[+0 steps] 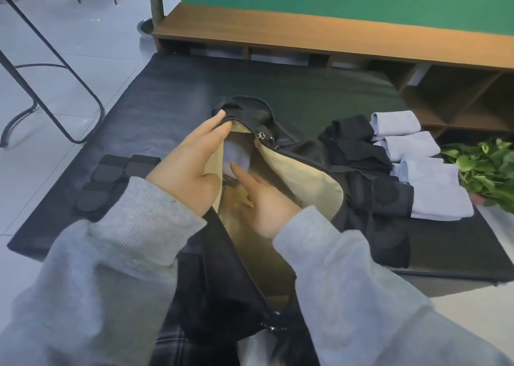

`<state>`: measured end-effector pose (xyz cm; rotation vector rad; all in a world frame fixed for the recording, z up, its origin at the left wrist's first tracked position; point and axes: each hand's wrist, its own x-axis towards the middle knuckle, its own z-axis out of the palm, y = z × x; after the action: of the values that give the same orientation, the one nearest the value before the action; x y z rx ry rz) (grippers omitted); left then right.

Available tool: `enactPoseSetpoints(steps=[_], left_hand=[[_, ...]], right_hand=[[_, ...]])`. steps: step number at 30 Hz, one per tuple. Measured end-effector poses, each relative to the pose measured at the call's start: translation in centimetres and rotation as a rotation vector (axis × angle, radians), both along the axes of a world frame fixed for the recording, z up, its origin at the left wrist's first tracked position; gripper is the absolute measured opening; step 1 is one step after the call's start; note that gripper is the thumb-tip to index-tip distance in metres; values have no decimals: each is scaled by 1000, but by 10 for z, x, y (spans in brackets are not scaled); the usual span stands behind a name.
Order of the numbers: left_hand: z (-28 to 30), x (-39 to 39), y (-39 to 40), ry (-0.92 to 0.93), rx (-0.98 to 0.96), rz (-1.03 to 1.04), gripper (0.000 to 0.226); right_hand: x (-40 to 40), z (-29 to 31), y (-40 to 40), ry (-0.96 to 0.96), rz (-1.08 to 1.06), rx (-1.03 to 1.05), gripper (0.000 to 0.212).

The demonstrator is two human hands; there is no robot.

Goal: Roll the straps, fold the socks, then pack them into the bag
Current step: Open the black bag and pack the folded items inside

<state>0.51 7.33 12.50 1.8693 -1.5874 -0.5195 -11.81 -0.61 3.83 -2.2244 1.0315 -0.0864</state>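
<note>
My bag point(303, 148) looks like smooth black leather or leather-like stuff with a faint sheen, lined inside with matt tan cloth point(306, 182); its zipper pulls point(264, 137) are shiny metal. The folded socks point(417, 168) on the right are soft, matt, pale blue knit. The black straps point(370, 198) beside them are matt woven cloth. The tabletop point(167, 109) wears a dark covering with a dull, slightly grainy finish. My sleeves point(133, 226) are fuzzy grey knit with ribbed cuffs. The far shelf point(306, 31) is smooth wood-look board.
</note>
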Motion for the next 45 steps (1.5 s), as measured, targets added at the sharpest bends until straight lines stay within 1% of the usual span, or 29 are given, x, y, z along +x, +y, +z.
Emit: enactPoseSetpoints(steps=[2, 4, 7, 9, 10, 11, 13, 15, 16, 18, 21, 22, 24, 26, 33, 35, 39, 41, 45], left_hand=[[0, -5, -1, -31, 21, 2, 77], [0, -9, -1, -56, 47, -4, 77], [1, -13, -1, -84, 82, -9, 78], [-1, -16, -2, -98, 93, -9, 78], [-1, -17, -2, -100, 89, -12, 78], [-2, -18, -2, -98, 85, -15, 78], [-3, -20, -2, -88, 81, -19, 78], [-3, -21, -2, -93, 85, -22, 78], [-3, -21, -2, -101, 91, -22, 79], [-2, -21, -3, -112, 106, -22, 79], [-1, -22, -2, -103, 121, -11, 79], [-1, -22, -2, -99, 119, -6, 79], [-1, -22, -1, -105, 113, 3, 78], [0, -22, -1, -118, 114, 9, 78], [0, -24, -2, -136, 120, 12, 78], [-1, -24, -3, -139, 117, 11, 79], [-2, -23, -4, -134, 120, 8, 79], [-3, -23, -4, -127, 122, 8, 79], [-5, -24, -4, -122, 120, 3, 79]], right_hand=[[-23, 17, 12, -89, -29, -9, 60], [-45, 28, 18, -196, -101, 8, 49], [-80, 39, 23, -439, -245, -62, 31], [-104, 41, 22, -555, -372, -153, 29], [-114, 38, 19, -573, -440, -192, 31], [-125, 34, 14, -555, -506, -237, 31], [-146, 22, 0, -430, -611, -360, 26], [-166, 10, -21, -302, -664, -459, 26], [-176, 5, -32, -234, -680, -472, 28], [-189, -1, -55, -77, -674, -426, 37], [-194, -3, -81, 138, -526, -249, 59], [-191, -2, -87, 200, -487, -183, 63], [-184, -1, -96, 294, -465, -73, 62], [-178, -4, -104, 367, -467, -34, 60], [-165, -1, -112, 531, -408, -45, 48], [-163, -2, -114, 580, -402, -40, 50], [-160, -5, -116, 613, -414, -27, 50], [-160, -6, -116, 624, -402, -50, 50], [-165, -7, -112, 651, -358, -154, 60]])
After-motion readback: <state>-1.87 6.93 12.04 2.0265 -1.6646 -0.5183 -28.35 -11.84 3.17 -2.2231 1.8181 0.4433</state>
